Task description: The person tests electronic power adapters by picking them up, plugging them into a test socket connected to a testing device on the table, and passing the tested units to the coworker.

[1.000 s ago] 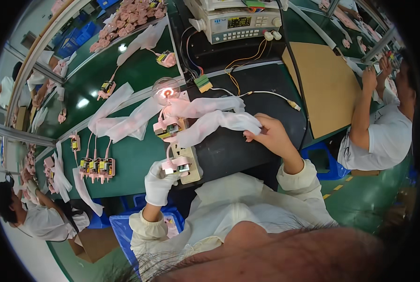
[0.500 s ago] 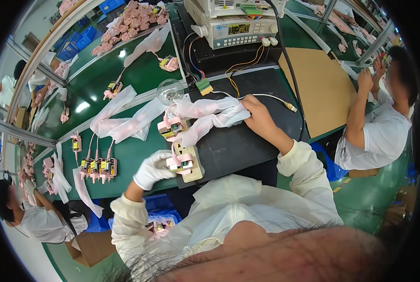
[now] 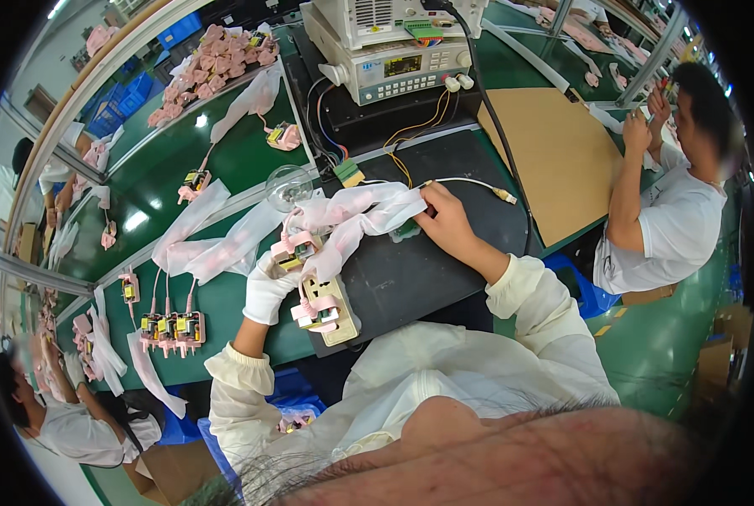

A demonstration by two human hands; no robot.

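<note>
Green desk (image 3: 240,316), black mat (image 3: 444,270), bench instruments (image 3: 415,72) at the back; a co-worker (image 3: 663,215) off to the right. Beige socket strip (image 3: 343,309) sits by the mat's left edge, carrying two pink adapters: upper adapter (image 3: 294,250) and lower adapter (image 3: 316,314). Gloved left hand (image 3: 269,291) is at the upper one, fingers partly hidden, can't tell if gripped. Bare right hand (image 3: 449,221) pinches white sleeves (image 3: 372,197) over the mat. Glass bulb (image 3: 289,190) behind, unlit.
</note>
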